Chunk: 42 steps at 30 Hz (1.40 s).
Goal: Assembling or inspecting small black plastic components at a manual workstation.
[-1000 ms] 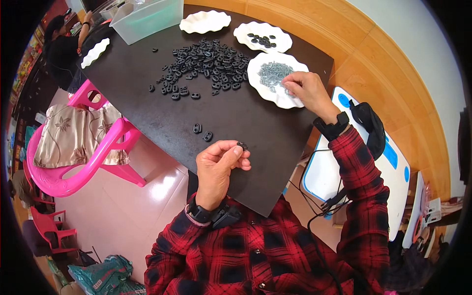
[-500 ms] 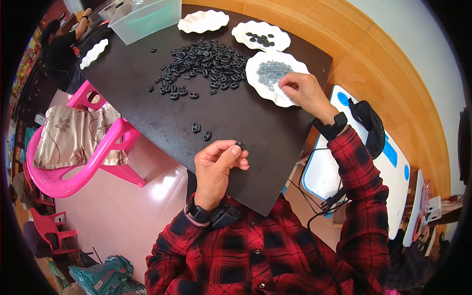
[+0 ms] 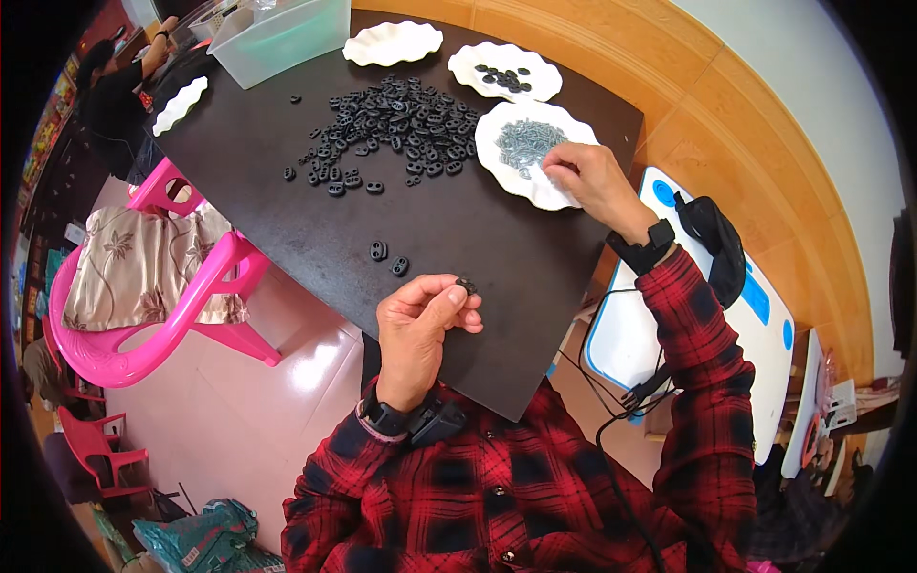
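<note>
With left hand [image 3: 413, 323], pinching small black cord-lock piece [image 3: 466, 286] above counter [image 3: 287, 215], likely by fingertips for access, and with right hand [image 3: 594, 181], holding narrowed fingers over scalloped plate [image 3: 519, 186] of silvery springs [image 3: 528, 140], unclear if gripping any.

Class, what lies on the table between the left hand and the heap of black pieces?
Two black pieces, each with two holes, lie on the dark tabletop between the left hand and the heap, as the head view shows.

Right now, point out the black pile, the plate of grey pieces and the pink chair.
Black pile [image 3: 406, 119], head view: its middle.
Plate of grey pieces [image 3: 499, 168], head view: bare lower-left rim.
Pink chair [image 3: 122, 366], head view: curved rim.
</note>
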Each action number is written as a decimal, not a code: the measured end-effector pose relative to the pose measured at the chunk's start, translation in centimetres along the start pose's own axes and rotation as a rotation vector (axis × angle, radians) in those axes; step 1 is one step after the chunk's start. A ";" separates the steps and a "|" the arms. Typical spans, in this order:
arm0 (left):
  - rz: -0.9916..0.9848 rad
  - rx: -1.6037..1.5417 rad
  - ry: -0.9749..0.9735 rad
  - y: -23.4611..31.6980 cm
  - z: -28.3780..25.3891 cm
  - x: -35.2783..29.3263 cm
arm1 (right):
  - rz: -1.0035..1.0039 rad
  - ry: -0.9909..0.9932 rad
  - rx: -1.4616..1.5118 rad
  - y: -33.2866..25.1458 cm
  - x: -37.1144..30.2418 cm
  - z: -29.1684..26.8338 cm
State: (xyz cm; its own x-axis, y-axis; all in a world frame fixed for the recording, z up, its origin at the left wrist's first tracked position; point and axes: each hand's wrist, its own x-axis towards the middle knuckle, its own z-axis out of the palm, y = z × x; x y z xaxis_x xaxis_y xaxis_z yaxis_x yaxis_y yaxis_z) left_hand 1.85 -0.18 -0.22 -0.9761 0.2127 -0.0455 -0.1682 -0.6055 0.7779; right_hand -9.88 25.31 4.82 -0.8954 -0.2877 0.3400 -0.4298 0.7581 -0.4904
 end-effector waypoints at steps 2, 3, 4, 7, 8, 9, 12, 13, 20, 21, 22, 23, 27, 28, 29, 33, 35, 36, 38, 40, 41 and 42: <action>0.000 0.003 0.003 -0.1 0.0 0.0 | -0.008 -0.011 0.020 0.4 -0.1 0.3; -0.001 0.002 0.003 0.0 0.0 0.1 | -0.012 -0.017 0.030 0.6 -0.2 0.4; -0.001 0.001 0.003 0.0 0.0 0.1 | -0.011 -0.018 0.030 0.6 -0.2 0.4; -0.001 0.000 0.005 0.1 0.0 0.1 | 0.015 -0.040 0.064 0.7 -0.1 0.4; -0.005 0.000 0.006 0.1 0.0 0.1 | 0.015 -0.040 0.064 0.7 -0.1 0.4; -0.008 0.001 0.008 0.1 0.1 0.1 | 0.001 -0.044 0.053 0.6 -0.1 0.3; -0.012 0.002 0.008 0.0 0.0 0.1 | -0.025 -0.053 0.029 0.7 0.1 0.1; -0.010 0.003 0.007 0.0 0.0 0.1 | -0.039 -0.058 0.016 0.8 0.1 0.1; -0.015 0.004 0.007 0.2 0.1 0.2 | 0.016 -0.083 0.001 0.5 0.2 -0.5; -0.016 0.003 0.007 0.2 0.1 0.1 | 0.004 -0.041 0.007 0.5 0.2 -0.6; -0.017 0.001 0.007 0.2 0.1 0.1 | -0.008 0.001 0.013 0.6 0.2 -0.7; -0.018 0.000 0.005 0.2 0.1 0.1 | -0.020 0.044 0.019 0.7 0.2 -0.9; -0.012 0.002 -0.007 0.1 0.0 0.3 | 0.018 0.057 -0.056 0.7 0.0 -2.3; -0.015 -0.010 -0.006 0.2 0.0 0.3 | 0.020 0.059 -0.060 0.8 0.0 -2.4; -0.019 -0.021 -0.006 0.2 0.0 0.3 | -0.001 0.028 -0.094 0.9 -0.1 -2.7; -0.015 0.002 0.000 0.3 0.2 0.2 | -0.066 -0.078 -0.204 1.4 -0.6 -3.3; -0.010 0.020 0.003 0.3 0.4 0.2 | -0.123 -0.169 -0.282 1.4 -0.7 -3.3; -0.007 0.022 0.002 0.3 0.4 0.2 | -0.120 -0.167 -0.284 1.7 -0.7 -3.2; -0.001 0.025 0.002 0.3 0.4 0.2 | -0.194 -0.191 -0.280 2.4 -0.5 -2.9; -0.007 0.026 0.002 0.3 0.4 0.2 | -0.233 -0.204 -0.276 2.4 -0.3 -2.5; -0.013 0.025 0.002 0.3 0.4 0.2 | -0.236 -0.219 -0.304 2.3 -0.1 -2.3; -0.019 0.024 0.003 0.3 0.4 0.3 | -0.238 -0.234 -0.333 2.2 0.0 -2.2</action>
State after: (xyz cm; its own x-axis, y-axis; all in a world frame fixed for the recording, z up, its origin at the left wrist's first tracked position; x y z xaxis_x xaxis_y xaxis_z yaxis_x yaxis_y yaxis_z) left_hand 1.61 -0.01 0.23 -0.9733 0.2212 -0.0620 -0.1828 -0.5825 0.7920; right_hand -10.53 28.22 5.47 -0.7951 -0.5716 0.2026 -0.5998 0.7905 -0.1240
